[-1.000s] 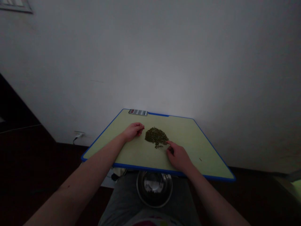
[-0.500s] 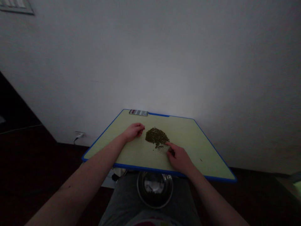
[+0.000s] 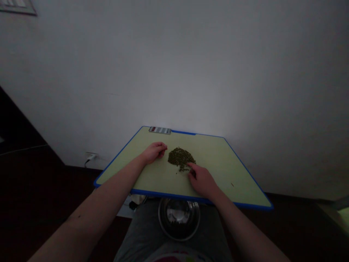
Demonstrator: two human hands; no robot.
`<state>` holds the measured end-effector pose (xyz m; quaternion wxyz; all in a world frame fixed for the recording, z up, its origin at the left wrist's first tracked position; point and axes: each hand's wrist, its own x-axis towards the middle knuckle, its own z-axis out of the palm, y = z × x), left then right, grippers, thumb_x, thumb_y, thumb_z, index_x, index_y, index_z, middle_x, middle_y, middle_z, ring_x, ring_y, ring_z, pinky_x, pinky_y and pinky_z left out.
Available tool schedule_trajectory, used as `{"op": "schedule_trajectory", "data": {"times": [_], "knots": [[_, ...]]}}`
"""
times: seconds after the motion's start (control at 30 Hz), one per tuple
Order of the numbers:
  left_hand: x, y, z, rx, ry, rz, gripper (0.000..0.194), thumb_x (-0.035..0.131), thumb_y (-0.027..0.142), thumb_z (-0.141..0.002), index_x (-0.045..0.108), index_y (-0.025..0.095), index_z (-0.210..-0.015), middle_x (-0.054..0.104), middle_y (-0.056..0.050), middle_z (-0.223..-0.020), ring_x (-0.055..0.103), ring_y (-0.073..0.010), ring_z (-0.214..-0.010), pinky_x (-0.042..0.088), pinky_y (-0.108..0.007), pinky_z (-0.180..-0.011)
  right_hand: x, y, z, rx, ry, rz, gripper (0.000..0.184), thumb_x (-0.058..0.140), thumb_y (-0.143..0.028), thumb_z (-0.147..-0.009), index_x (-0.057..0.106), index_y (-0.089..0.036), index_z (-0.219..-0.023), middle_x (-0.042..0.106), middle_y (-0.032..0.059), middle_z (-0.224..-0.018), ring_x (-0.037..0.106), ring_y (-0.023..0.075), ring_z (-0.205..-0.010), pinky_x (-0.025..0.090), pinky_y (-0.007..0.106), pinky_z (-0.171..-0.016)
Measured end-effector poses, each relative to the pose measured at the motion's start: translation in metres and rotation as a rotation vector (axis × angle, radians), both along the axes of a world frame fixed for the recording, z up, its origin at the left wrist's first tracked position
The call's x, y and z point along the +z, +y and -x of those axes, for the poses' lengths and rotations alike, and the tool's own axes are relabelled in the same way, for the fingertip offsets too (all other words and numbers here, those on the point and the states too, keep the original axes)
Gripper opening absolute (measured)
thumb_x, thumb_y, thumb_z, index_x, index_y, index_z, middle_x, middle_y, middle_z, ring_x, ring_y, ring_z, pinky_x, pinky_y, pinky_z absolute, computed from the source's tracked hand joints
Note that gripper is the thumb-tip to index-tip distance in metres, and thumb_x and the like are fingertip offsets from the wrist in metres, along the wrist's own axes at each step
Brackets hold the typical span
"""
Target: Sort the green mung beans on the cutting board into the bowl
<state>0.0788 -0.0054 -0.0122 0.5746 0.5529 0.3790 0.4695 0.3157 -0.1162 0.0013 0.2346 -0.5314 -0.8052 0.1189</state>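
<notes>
A heap of small dark-green grains, too small to name surely, lies in the middle of a pale yellow-green board with a blue rim. My left hand rests on the board just left of the heap, fingers curled and pinched together; anything inside them is hidden. At the heap's near right edge is my right hand, index finger reaching out to the loose grains and thumb apart from it. Its other fingers are tucked out of sight. On my lap below the board's front edge sits a shiny metal bowl, its dark bottom holding something unclear.
A phone with a lit screen lies at the board's back left edge, against the pale wall. One small dark sliver lies on the board at right. A plugged socket is low on the wall at left.
My right hand has drawn slightly left along the heap's near edge, and the loose grains there have shifted. My left hand stays in place.
</notes>
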Motion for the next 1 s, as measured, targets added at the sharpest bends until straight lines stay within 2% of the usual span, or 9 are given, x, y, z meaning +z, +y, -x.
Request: {"op": "schedule_trajectory", "data": {"times": [0.17,0.33,0.57,0.67,0.8,1.0], "knots": [[0.003,-0.002,-0.001,0.01,0.006,0.014,0.019,0.06,0.032,-0.068,0.051,0.015,-0.065,0.045,0.004,-0.047,0.04,-0.0056,-0.039,0.026,-0.02,-0.039,0.005,0.007,0.007,0.049,-0.037,-0.003,0.038,0.046,-0.018,-0.079,0.051,-0.017,-0.117,0.064,0.0072,-0.093,0.057,0.0176,-0.081,0.039,0.027,-0.074],[0.004,-0.003,-0.002,0.015,0.009,0.008,0.019,0.061,0.03,-0.066,0.05,0.015,-0.064,0.045,0.005,-0.047,0.04,-0.0054,-0.038,0.026,-0.019,-0.038,0.01,0.011,0.005,0.181,-0.019,0.049,0.037,0.048,-0.016,-0.078,0.053,-0.018,-0.115,0.064,0.0054,-0.088,0.056,0.0162,-0.078,0.039,0.026,-0.074],[0.004,-0.004,-0.002,0.014,0.016,-0.001,0.016,0.059,0.029,-0.067,0.05,0.015,-0.065,0.044,0.005,-0.046,0.04,-0.0059,-0.038,0.026,-0.02,-0.038,0.017,0.0,0.003,0.322,0.021,0.133,0.037,0.049,-0.015,-0.077,0.054,-0.019,-0.114,0.064,0.0043,-0.088,0.055,0.0152,-0.076,0.04,0.026,-0.073],[0.004,-0.004,-0.002,0.02,0.019,0.003,0.016,0.059,0.029,-0.067,0.05,0.015,-0.065,0.045,0.005,-0.046,0.04,-0.0058,-0.038,0.026,-0.02,-0.038,0.017,-0.008,0.0,0.335,0.038,0.15,0.038,0.048,-0.014,-0.076,0.054,-0.019,-0.114,0.064,0.0051,-0.091,0.056,0.0154,-0.078,0.04,0.027,-0.074],[0.003,-0.003,-0.002,0.021,0.026,0.001,0.016,0.059,0.029,-0.068,0.05,0.015,-0.065,0.045,0.005,-0.046,0.04,-0.006,-0.038,0.026,-0.02,-0.038,0.016,-0.018,-0.004,0.319,0.044,0.141,0.04,0.048,-0.014,-0.076,0.053,-0.019,-0.116,0.061,0.0075,-0.105,0.055,0.0179,-0.091,0.039,0.03,-0.083],[0.002,-0.002,-0.001,0.009,0.012,0.009,0.017,0.06,0.029,-0.068,0.05,0.015,-0.066,0.045,0.004,-0.047,0.041,-0.006,-0.039,0.028,-0.02,-0.039,0.015,-0.028,-0.009,0.275,0.043,0.161,0.037,0.047,-0.013,-0.076,0.055,-0.018,-0.112,0.063,0.0069,-0.1,0.056,0.0173,-0.087,0.041,0.028,-0.078]]}}
